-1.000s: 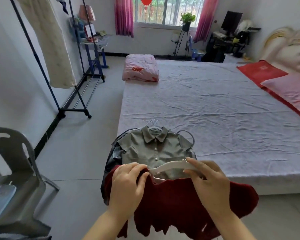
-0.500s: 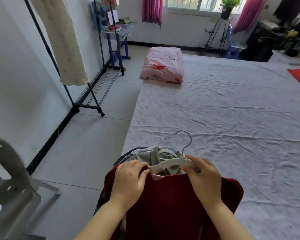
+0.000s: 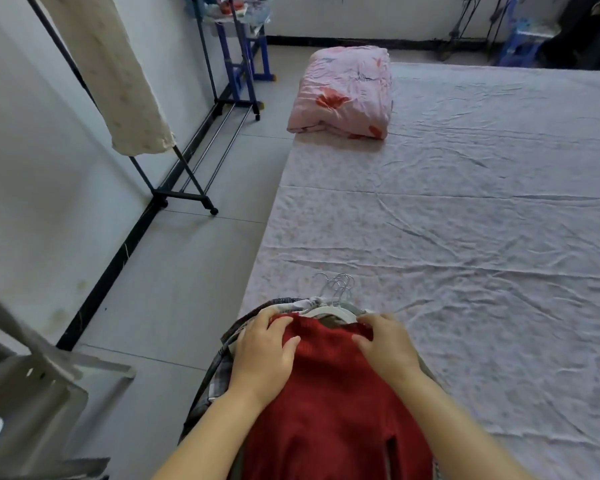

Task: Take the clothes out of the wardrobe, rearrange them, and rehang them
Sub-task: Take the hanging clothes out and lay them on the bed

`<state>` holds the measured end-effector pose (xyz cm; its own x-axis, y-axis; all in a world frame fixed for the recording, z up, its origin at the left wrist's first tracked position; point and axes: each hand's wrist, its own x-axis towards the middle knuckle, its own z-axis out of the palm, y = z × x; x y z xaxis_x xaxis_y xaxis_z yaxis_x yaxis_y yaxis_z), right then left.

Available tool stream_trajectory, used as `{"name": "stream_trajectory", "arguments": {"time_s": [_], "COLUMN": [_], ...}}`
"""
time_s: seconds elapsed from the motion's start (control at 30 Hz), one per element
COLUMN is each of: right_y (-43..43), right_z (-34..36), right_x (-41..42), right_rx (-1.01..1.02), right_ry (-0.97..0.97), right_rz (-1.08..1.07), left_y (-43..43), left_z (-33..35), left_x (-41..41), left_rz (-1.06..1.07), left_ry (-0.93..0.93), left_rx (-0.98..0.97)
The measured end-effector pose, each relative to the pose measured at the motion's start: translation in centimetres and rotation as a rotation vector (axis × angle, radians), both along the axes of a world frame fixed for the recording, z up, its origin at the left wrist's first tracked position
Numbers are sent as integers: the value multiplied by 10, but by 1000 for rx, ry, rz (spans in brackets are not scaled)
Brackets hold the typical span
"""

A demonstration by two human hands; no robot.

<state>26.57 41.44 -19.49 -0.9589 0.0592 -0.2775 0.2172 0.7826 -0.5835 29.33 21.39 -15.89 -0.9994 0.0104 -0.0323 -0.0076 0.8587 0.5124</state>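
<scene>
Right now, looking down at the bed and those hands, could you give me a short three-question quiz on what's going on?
1. True or false: both hands rest on the red sweater.
2. Which garment hangs on the clothes rack? A) a cream one B) a black one C) a blue one
3. Fill in: the folded pink quilt lies at the bed's far ___ corner.

Key: 1 true, left hand and right hand both lie on it. 2 A, the cream garment. 3 left.

red garment (image 3: 329, 403) hem cut off below, grey chair (image 3: 25, 386) blurred, clothes beneath mostly hidden
</scene>
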Motion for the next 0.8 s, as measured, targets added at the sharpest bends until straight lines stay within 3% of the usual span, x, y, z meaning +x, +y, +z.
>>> {"name": "stream_trajectory", "arguments": {"time_s": [0.17, 0.33, 0.5, 0.8], "right_y": [18, 30, 28, -27], "right_z": [-3, 23, 53, 91], "right_x": [36, 64, 127, 347], "right_rx": [58, 88, 146, 258], "right_ry": [-94, -48, 13, -142], "right_rz": [-44, -200, -425, -938], "left_y": [9, 25, 43, 85], "left_z": [5, 16, 27, 60], "left_x": [-11, -19, -6, 105], "left_rz": [-99, -303, -671, -1357], "left_ry": [1, 25, 118, 136], "left_rx": [-25, -69, -96, -310]}}
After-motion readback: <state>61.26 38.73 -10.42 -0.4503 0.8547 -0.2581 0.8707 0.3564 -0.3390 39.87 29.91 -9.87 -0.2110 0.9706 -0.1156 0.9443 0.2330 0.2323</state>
